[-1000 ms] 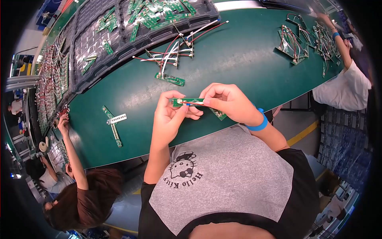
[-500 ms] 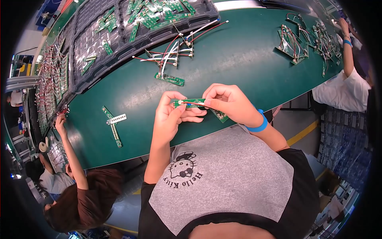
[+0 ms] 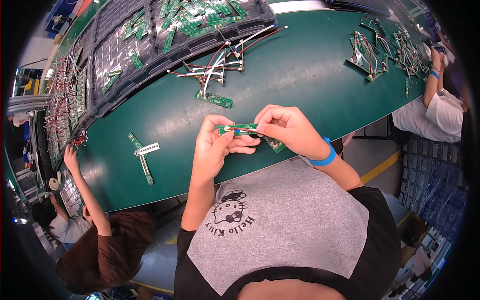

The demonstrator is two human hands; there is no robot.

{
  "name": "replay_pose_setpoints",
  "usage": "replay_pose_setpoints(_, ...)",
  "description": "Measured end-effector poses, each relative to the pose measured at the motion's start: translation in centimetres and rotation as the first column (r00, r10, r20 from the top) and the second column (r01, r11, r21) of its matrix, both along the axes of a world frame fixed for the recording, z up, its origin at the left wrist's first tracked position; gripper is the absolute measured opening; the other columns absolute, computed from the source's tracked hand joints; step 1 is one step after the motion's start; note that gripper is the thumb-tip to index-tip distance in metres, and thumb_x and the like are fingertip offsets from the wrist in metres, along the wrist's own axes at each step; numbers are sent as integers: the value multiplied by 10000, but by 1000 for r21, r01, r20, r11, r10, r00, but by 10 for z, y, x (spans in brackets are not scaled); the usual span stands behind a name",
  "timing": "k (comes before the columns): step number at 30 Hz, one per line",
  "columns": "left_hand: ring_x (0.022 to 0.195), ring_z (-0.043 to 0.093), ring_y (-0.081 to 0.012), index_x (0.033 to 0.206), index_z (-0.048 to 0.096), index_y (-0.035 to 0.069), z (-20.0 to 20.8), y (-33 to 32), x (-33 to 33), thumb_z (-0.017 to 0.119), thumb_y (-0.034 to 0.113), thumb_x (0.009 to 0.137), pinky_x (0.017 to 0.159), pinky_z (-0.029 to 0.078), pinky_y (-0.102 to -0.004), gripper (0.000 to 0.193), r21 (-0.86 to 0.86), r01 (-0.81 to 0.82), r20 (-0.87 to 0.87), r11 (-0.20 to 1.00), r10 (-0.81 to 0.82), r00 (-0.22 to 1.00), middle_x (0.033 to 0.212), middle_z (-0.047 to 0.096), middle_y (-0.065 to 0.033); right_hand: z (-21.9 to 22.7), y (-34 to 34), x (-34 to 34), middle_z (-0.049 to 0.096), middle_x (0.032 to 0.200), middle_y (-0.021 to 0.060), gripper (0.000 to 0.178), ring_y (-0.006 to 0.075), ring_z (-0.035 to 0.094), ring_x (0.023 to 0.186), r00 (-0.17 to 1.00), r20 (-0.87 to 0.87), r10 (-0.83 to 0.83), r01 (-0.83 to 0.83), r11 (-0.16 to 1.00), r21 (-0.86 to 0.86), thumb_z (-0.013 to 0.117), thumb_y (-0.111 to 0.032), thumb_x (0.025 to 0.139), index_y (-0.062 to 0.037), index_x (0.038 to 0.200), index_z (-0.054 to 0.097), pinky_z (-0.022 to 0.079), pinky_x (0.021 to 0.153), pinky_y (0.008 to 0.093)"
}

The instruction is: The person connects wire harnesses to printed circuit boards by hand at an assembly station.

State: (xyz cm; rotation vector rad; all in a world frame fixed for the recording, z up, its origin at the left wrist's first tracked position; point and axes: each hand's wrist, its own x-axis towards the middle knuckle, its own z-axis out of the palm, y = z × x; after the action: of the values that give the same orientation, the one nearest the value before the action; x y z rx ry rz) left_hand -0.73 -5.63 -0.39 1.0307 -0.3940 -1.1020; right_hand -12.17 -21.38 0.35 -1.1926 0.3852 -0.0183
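Your left hand (image 3: pixel 211 144) has that slim green rectangular circuit board (image 3: pixel 244 126) pinched around mid-frame, and your right hand (image 3: pixel 287 128)'s pinching thin red wiring (image 3: pixel 248 130) by its right end.

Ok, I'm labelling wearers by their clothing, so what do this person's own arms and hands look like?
The left hand and right hand are ungloved. A bright blue band circles the right wrist; the left wrist shows none. The forearms are uncovered below short black sleeves, which adjoin a grey shirt front with a black cartoon print.
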Motion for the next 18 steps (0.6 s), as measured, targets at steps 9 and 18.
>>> replay_pose_setpoints(9,801,613,-407,1011,300,16,-1,1,1,338,39,889,680,544,-443,130,3,16,20,1000,-16,1000,840,588,-267,-2,1,1,550,874,47,50,95,528,787,1000,4,0,0,999,-36,550,-11,819,23,787,569,422,707,225)
replay_pose_setpoints(18,792,624,-236,1001,328,30,6,-2,-4,430,27,890,661,542,-319,151,-39,-38,53,999,40,998,848,580,-156,1,2,6,539,806,41,103,84,496,721,993,121,-7,37,968,-250,568,-62,820,24,769,542,411,631,215)
